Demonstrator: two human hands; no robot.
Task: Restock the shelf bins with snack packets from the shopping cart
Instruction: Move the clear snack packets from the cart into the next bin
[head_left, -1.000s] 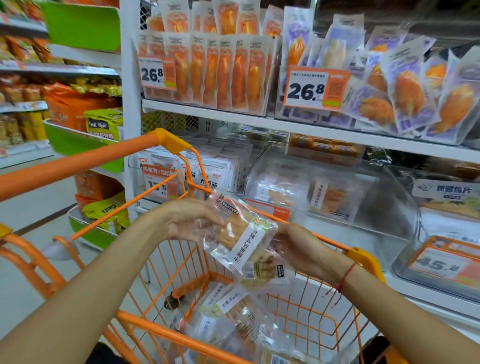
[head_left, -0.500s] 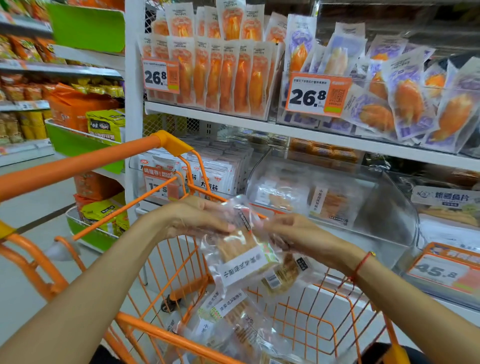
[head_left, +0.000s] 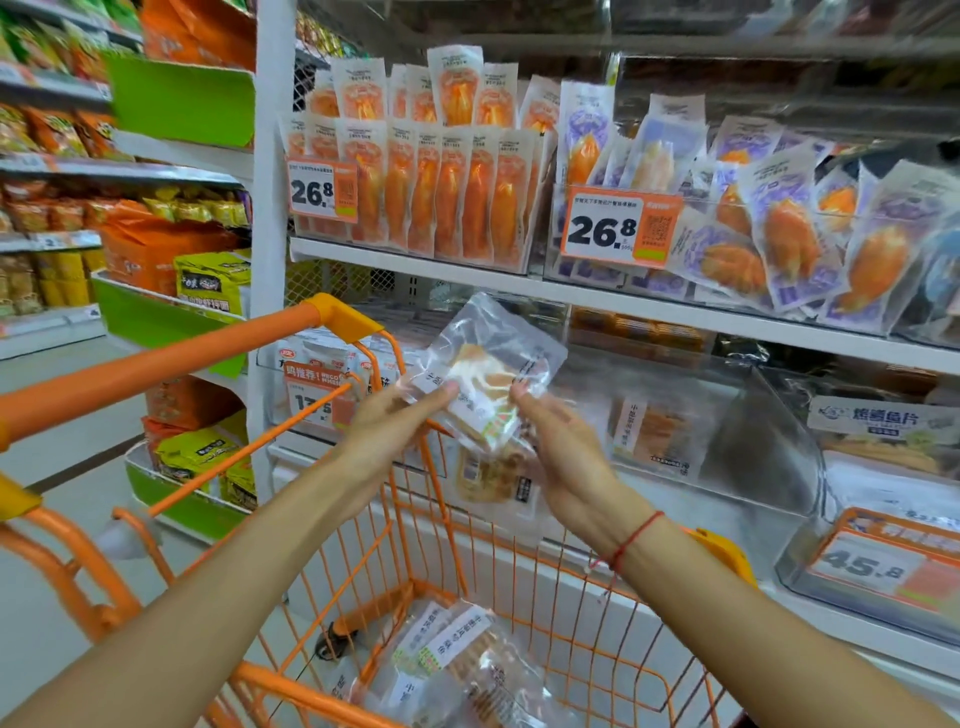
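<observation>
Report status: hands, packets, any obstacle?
Left hand and right hand hold snack packets above cart. Clear bin ahead, nothing blocking.

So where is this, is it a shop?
Yes, most likely a supermarket snack aisle. Shelves hold rows of packaged snacks, big orange price tags are clipped to the bins, and an orange shopping cart stands in front. Both hands, left and right, lift a snack packet.

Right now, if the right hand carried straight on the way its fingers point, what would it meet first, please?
The right hand already pinches the raised snack packet. Beyond it, probably the clear bin on the middle shelf, though depth is unclear.
</observation>
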